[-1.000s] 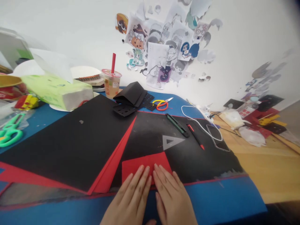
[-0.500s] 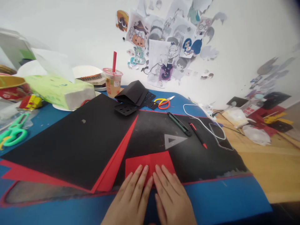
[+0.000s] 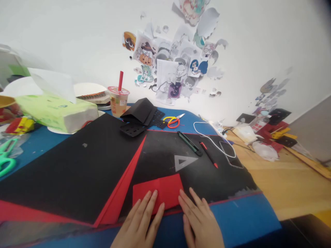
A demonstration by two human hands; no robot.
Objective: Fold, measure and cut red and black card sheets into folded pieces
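A creased red paper piece [image 3: 169,193] lies on the black mat [image 3: 219,186] near the front edge. My left hand [image 3: 141,222] rests on its left part, fingers spread and holding nothing. At the paper's right edge is my right hand [image 3: 200,220], fingers apart, its fingertips touching the edge or just beside it. A pale triangle ruler [image 3: 178,164] lies behind the paper, with a green cutter [image 3: 190,144] and a black and red pen [image 3: 209,155] beyond it. Large black sheets [image 3: 77,168] with red sheets [image 3: 121,193] beneath them lie to the left.
Farther back are a folded black paper form [image 3: 141,110], scissors [image 3: 173,122], a drink cup [image 3: 119,101] and a tissue pack [image 3: 57,112]. A phone [image 3: 231,156] with a white cable [image 3: 214,139] lies at the right, green scissors [image 3: 7,160] at the far left.
My right hand has slid right, off the middle of the red paper to its right edge. My left hand stays on the left part. The camera view has shifted up and right.
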